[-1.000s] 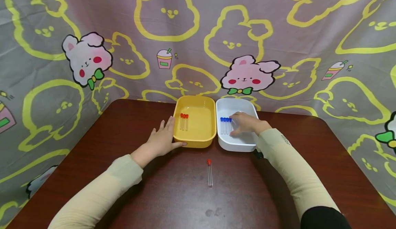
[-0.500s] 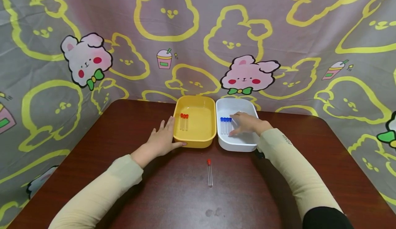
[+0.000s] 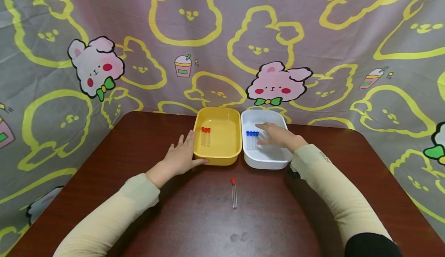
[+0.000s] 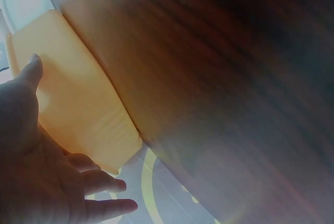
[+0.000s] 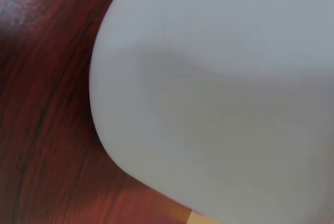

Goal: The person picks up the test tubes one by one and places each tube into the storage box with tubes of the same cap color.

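My left hand rests on the left and front sides of a yellow tray, thumb along the front wall and fingers straight. Three red-capped test tubes lie side by side in that tray. Over the white tray hovers my right hand, its thumb and index finger spread apart with nothing between them. Just left of those fingertips, several blue-capped test tubes lie in a row. In the left wrist view, the left thumb lies against the yellow wall; the right wrist view has only the white tray's outside wall.
One red-capped test tube lies on the dark wooden table in front of the trays, cap pointing away. The two trays stand side by side near the table's back edge. A patterned cloth hangs behind.
My right hand has lifted slightly away from the blue-capped test tubes, its thumb and fingers now clear of the rightmost one. The left hand stays on the yellow tray.
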